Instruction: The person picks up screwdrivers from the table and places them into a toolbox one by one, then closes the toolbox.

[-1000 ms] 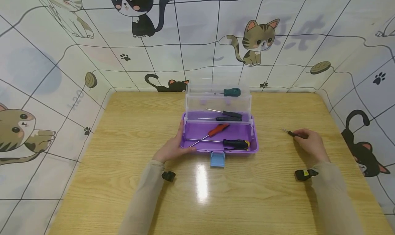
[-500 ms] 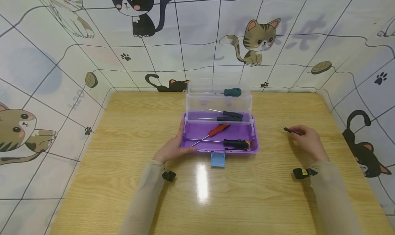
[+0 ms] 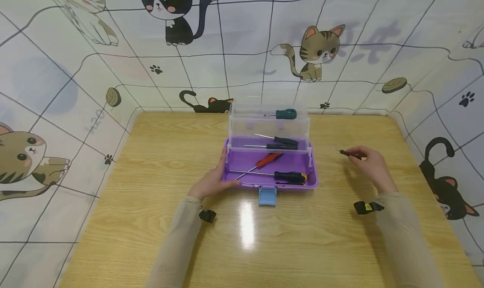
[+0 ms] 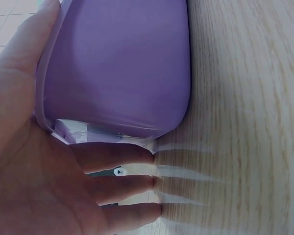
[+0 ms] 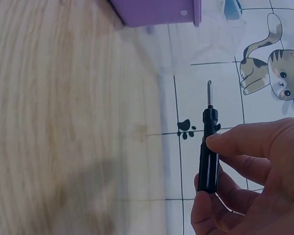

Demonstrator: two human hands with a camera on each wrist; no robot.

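Note:
On the table sits a purple toolbox (image 3: 245, 155) with its clear lid (image 3: 242, 128) raised. My left hand (image 3: 209, 182) rests against its left end, thumb along the front rim; in the left wrist view the fingers (image 4: 117, 153) reach out straight beside the purple wall. My right hand (image 3: 372, 166), over the table to the right of the box, pinches a small black screwdriver (image 5: 209, 161) between thumb and fingers, its short metal tip pointing away from the palm. Inside the box lie a red-handled screwdriver (image 3: 269, 159) and a black-and-yellow one (image 3: 289, 176).
Two thin black screwdrivers (image 3: 281, 146) show through the lid. A green-handled screwdriver (image 3: 286, 114) appears at the lid's upper part. The blue latch (image 3: 267, 195) hangs at the box's front. A cat-patterned wall covering (image 3: 245, 69) stands behind the wooden table (image 3: 302, 237).
My right hand has moved left and away from me with the small screwdriver, closer to the box. The left hand has stayed at the box's left end.

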